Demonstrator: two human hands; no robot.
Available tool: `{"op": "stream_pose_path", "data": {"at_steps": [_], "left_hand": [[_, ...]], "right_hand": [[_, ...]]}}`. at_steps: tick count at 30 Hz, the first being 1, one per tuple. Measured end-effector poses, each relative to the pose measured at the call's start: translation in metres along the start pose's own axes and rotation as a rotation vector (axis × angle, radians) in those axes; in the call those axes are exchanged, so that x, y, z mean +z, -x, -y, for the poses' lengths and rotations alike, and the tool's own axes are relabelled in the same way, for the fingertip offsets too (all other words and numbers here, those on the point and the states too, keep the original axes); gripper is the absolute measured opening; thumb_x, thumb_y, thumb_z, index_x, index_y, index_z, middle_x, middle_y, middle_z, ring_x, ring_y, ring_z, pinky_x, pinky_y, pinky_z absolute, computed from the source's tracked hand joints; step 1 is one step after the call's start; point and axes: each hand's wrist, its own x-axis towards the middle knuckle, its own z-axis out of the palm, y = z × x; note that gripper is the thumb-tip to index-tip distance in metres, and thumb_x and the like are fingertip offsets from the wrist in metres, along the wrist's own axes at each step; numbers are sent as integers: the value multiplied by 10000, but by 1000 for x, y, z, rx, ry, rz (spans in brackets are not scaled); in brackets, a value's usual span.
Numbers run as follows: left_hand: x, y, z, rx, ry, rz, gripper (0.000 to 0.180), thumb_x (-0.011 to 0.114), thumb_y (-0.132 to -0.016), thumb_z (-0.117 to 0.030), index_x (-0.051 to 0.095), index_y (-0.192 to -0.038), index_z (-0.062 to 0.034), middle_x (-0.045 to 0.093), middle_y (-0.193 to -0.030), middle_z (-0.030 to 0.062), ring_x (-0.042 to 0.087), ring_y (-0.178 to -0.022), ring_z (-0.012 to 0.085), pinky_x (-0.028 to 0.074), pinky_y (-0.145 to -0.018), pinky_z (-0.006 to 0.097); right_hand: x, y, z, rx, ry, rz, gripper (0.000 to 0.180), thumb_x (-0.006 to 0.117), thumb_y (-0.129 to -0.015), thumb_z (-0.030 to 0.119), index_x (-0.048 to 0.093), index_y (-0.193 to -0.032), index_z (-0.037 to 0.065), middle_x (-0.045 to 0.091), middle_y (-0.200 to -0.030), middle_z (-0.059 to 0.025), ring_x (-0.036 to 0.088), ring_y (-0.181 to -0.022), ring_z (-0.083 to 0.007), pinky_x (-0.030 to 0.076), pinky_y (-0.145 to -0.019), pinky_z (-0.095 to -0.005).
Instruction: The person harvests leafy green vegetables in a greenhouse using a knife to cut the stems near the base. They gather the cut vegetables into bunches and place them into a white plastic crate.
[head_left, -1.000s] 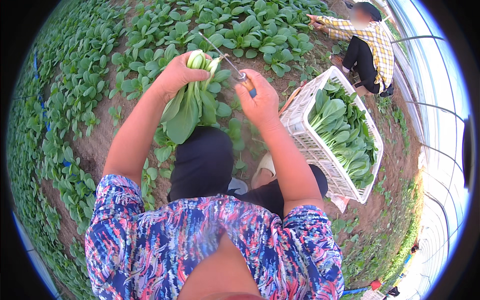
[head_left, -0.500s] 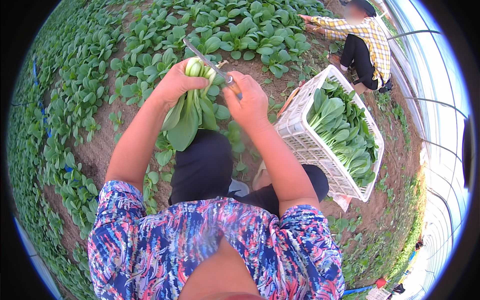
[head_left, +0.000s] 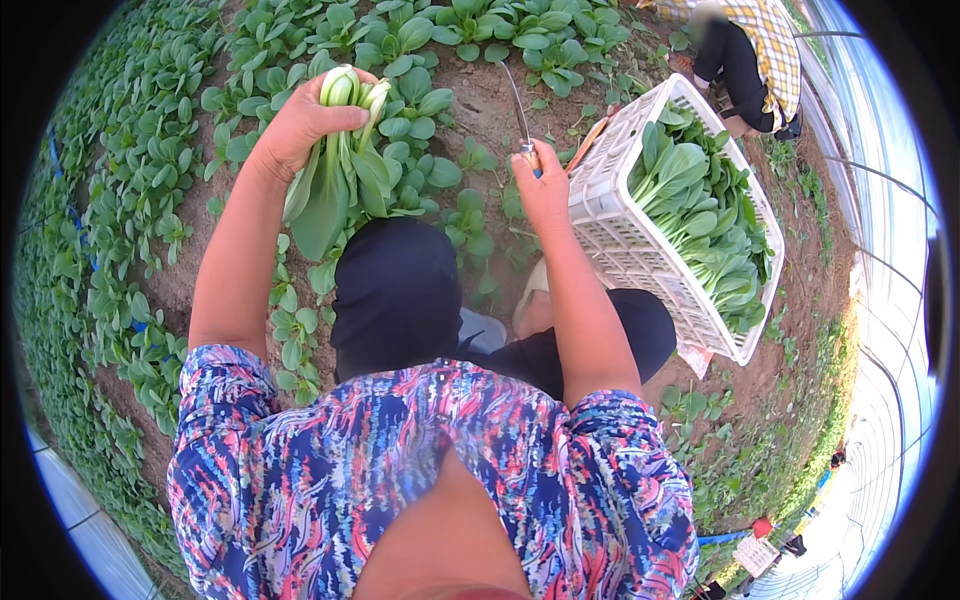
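My left hand (head_left: 297, 125) grips a bunch of green bok choy (head_left: 340, 170) by its pale stem ends, leaves hanging down over the soil. My right hand (head_left: 542, 185) is closed on the handle of a knife (head_left: 518, 110), its thin blade pointing up and away. The knife is apart from the bunch, to its right. A white slatted plastic crate (head_left: 620, 225) full of cut bok choy (head_left: 700, 215) stands just right of my right hand.
Rows of leafy green plants (head_left: 140, 180) grow in brown soil ahead and to the left. Another person in a yellow plaid shirt (head_left: 755, 45) crouches at the top right behind the crate. A greenhouse wall (head_left: 885, 300) curves along the right.
My left hand has lifted the bunch slightly and kept it in hand. My right hand with the knife has drawn away from the stems to the right, toward the crate.
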Motion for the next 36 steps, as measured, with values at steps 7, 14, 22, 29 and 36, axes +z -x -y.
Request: {"op": "stream_pose_path", "data": {"at_steps": [7,14,22,29,36], "left_hand": [[-12,-25,47,-135,-299,-25,362,601,-707,-55,547,-1065,-60,595,-885,29,557,-777,100,453,-733,239],[38,-80,140,-264,-643,369,413,607,-642,-83,556,-1051,-52,581,-935,47,539,-829,134,440,-766,269],[147,-111,274,-191,-1037,1052,609,630,-602,-52,492,-1194,-81,283,-1387,161,527,-1051,327,468,-832,375],[103,-85,305,-407,-1439,1203,530,627,-608,-35,519,-1126,-64,281,-1386,162,598,-913,320,502,-709,405],[85,-67,309,-395,-1375,1060,466,602,-617,-15,517,-1075,-2,373,-1322,154,596,-890,324,501,-714,399]], "right_hand": [[-1,20,-51,615,-443,184,268,541,-851,225,521,-1063,63,549,-694,-14,500,-545,-74,412,-464,-218],[-17,109,-150,977,-166,312,273,551,-785,214,550,-1030,93,543,-644,-17,504,-495,-92,417,-448,-235],[12,136,-179,923,122,646,424,486,-792,241,502,-1200,127,591,-1025,-196,551,-970,-366,433,-833,-392],[26,125,-190,650,291,714,387,466,-798,242,518,-1175,175,604,-973,-182,570,-909,-348,447,-786,-429],[47,111,-188,726,248,771,410,487,-801,243,513,-1189,116,570,-1100,-170,546,-1002,-333,430,-861,-383]]}}
